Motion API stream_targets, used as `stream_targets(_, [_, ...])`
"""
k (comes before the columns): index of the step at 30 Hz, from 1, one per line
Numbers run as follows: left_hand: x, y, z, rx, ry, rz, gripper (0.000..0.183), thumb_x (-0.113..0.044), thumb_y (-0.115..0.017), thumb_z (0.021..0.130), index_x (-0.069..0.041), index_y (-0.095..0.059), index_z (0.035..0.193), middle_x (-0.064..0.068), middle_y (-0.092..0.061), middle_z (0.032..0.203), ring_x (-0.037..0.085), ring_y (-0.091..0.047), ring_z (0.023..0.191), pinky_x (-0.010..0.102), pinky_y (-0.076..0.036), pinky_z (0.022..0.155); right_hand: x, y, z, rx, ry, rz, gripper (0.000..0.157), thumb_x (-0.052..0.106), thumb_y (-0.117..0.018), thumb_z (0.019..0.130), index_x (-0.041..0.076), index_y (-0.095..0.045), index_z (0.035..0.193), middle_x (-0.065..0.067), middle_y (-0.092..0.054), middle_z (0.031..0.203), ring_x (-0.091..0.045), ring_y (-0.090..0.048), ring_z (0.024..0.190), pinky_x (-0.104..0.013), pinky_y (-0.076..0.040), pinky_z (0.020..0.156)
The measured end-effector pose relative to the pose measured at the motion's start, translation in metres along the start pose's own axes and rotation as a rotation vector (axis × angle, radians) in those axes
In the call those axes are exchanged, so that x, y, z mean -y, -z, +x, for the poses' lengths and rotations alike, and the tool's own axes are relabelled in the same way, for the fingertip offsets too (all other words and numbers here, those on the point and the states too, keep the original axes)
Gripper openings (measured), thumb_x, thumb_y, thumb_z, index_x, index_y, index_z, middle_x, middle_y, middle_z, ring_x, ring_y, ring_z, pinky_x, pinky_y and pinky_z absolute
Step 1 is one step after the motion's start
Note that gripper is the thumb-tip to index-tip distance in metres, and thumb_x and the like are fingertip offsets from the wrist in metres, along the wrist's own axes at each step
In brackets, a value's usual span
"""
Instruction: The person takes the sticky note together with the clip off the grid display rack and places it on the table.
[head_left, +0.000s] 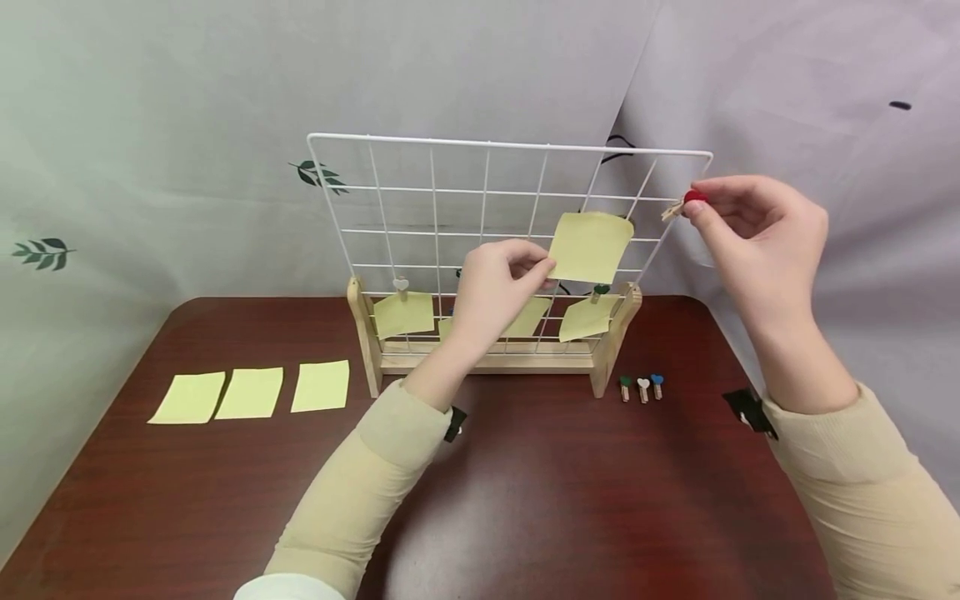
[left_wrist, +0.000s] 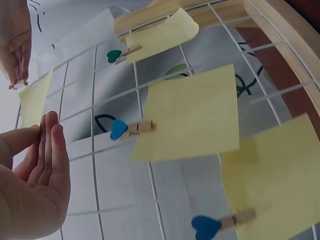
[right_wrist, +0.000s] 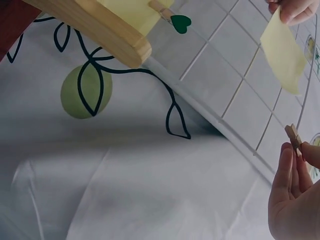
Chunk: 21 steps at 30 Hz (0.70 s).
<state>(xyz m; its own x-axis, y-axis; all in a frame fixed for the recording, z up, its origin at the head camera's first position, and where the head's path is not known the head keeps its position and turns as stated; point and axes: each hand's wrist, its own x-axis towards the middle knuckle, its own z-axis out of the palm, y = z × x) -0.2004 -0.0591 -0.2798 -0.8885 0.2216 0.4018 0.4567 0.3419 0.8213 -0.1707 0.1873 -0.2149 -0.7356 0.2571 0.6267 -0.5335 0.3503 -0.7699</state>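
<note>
My left hand (head_left: 491, 292) pinches a yellow sticky note (head_left: 592, 247) by its lower left corner, against the upper right part of a white wire grid (head_left: 517, 145). Beside the grid's right edge, my right hand (head_left: 780, 242) pinches a small wooden clothespin (head_left: 672, 210) with a red heart; its wooden tip points toward the grid. Lower down, several yellow notes hang from heart clothespins, among them a note (head_left: 405, 316) under a white heart and a note (head_left: 587, 320) under a green heart. Blue-heart clothespins (left_wrist: 119, 129) hold two more, seen in the left wrist view.
The grid stands in a wooden base (head_left: 487, 363) on a dark red table (head_left: 510, 500). Three yellow notes (head_left: 250, 393) lie in a row at the left. Green, white and blue heart clothespins (head_left: 642, 389) lie right of the base. A pale cloth (head_left: 187, 125) hangs behind.
</note>
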Motion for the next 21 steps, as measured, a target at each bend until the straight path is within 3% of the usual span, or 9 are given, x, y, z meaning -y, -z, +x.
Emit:
stream_targets(6, [0.004, 0.011, -0.005, -0.022, 0.011, -0.032, 0.012, -0.010, -0.074, 0.099, -0.002, -0.081, 0.104, 0.012, -0.082, 0.089, 0.024, -0.080, 0.077, 0.017, -0.046, 0.058, -0.005, 0.006, -0.005, -0.008, -0.037, 0.088, 0.012, -0.010, -0.077, 0.086, -0.006, -0.081, 0.097, 0.004, -0.079, 0.077, -0.008, -0.073, 0.067, -0.013, -0.058, 0.071])
stream_targets(11, [0.011, 0.022, -0.010, -0.048, 0.018, -0.020, 0.012, -0.009, -0.075, 0.099, -0.001, -0.082, 0.103, 0.012, -0.083, 0.091, 0.023, -0.081, 0.077, 0.017, -0.051, 0.065, -0.009, 0.010, -0.008, -0.008, -0.071, 0.122, 0.011, -0.010, -0.078, 0.086, -0.007, -0.081, 0.097, 0.002, -0.079, 0.076, -0.009, -0.072, 0.065, -0.013, -0.058, 0.071])
stream_targets(16, [0.019, 0.033, -0.014, -0.067, 0.030, -0.001, 0.012, -0.009, -0.075, 0.098, 0.001, -0.082, 0.102, 0.014, -0.083, 0.093, 0.024, -0.082, 0.078, 0.017, -0.056, 0.069, -0.014, 0.014, -0.012, -0.008, -0.101, 0.138, 0.012, -0.009, -0.079, 0.086, -0.006, -0.081, 0.097, 0.001, -0.080, 0.077, -0.008, -0.072, 0.064, -0.014, -0.059, 0.071])
stream_targets(21, [0.028, 0.045, -0.020, -0.083, 0.034, 0.010, 0.012, -0.008, -0.075, 0.098, 0.001, -0.081, 0.102, 0.015, -0.082, 0.090, 0.028, -0.080, 0.077, 0.015, -0.051, 0.062, -0.018, 0.017, -0.015, -0.004, -0.116, 0.120, 0.012, -0.009, -0.079, 0.087, -0.005, -0.082, 0.098, 0.002, -0.080, 0.079, -0.007, -0.073, 0.065, -0.013, -0.060, 0.072])
